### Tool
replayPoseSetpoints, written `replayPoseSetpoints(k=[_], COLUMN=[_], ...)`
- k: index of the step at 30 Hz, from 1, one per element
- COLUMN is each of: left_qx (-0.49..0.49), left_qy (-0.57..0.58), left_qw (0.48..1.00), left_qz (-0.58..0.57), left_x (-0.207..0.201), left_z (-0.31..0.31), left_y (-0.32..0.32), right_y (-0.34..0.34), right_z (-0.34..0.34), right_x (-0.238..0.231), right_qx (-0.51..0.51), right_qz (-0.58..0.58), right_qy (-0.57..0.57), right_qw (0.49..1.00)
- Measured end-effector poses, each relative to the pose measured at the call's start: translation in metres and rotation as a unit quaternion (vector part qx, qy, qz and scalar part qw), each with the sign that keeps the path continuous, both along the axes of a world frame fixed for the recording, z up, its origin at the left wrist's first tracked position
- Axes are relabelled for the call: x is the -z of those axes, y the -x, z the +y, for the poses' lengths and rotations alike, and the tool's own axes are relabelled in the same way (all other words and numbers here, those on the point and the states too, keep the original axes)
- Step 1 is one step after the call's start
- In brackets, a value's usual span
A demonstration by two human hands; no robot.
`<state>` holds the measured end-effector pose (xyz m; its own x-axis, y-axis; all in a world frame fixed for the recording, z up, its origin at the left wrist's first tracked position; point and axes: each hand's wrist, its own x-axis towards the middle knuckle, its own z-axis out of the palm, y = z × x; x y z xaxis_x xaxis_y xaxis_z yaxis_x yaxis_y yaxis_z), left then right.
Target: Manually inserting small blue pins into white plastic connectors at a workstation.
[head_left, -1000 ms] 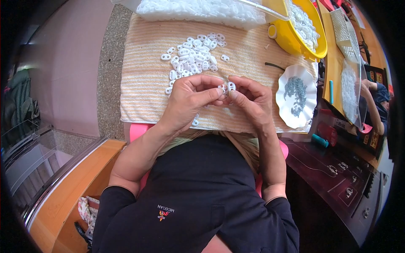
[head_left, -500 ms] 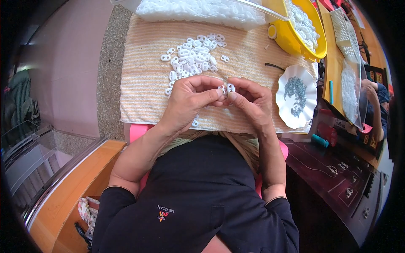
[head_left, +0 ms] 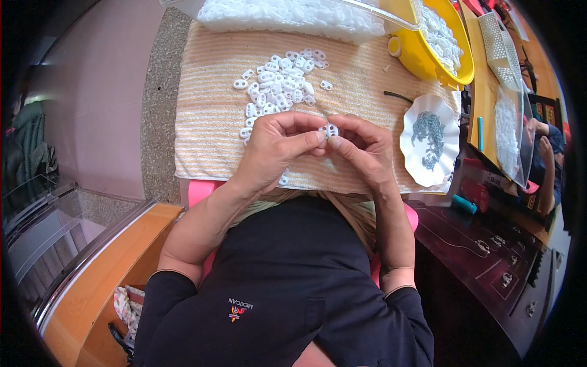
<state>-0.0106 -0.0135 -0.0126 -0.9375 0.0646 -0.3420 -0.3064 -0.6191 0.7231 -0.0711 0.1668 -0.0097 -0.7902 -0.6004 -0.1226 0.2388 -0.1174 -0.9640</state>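
Over the near part of a striped towel (head_left: 208,122), my left hand (head_left: 272,144) and my right hand (head_left: 364,147) meet fingertip to fingertip. Between their thumbs and forefingers are small white two-hole plastic pieces (head_left: 332,130), brought close together; fingers partly cover them, and I cannot tell whether they are joined. Both hands are closed in a pinch. Beyond my left hand lies a loose pile of similar white pieces (head_left: 281,79). To the right of my right hand, a white wavy-edged dish (head_left: 409,168) holds many tiny grey metal bits (head_left: 431,137), perhaps springs.
A clear bin (head_left: 400,18) of white pieces stands at the far edge, beside a yellow basket (head_left: 461,76) of more. A thin dark rod (head_left: 398,96) lies near the dish. At the right, another person's arm (head_left: 546,171) shows by a clear tray (head_left: 507,137).
The white pieces between my fingertips have come closer together, with my right fingers shifting slightly left. The other person's arms at the right have moved.
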Motion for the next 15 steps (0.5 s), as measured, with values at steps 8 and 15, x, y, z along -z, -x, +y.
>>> replayPoseSetpoints(k=[8, 15], left_qx=[-0.003, -0.011], left_qy=[0.001, -0.022], left_qw=[1.000, 1.000], left_qz=[-0.009, -0.014], left_x=[-0.0016, -0.0007], left_z=[0.0018, 0.0027], left_y=[-0.0011, -0.0015], right_y=[-0.0007, -0.0018], right_z=[0.0001, 0.0007], right_x=[-0.0002, 0.0008], right_qx=[-0.003, 0.000], right_qz=[0.005, -0.020], right_qy=[0.000, 0.008], right_qw=[1.000, 1.000])
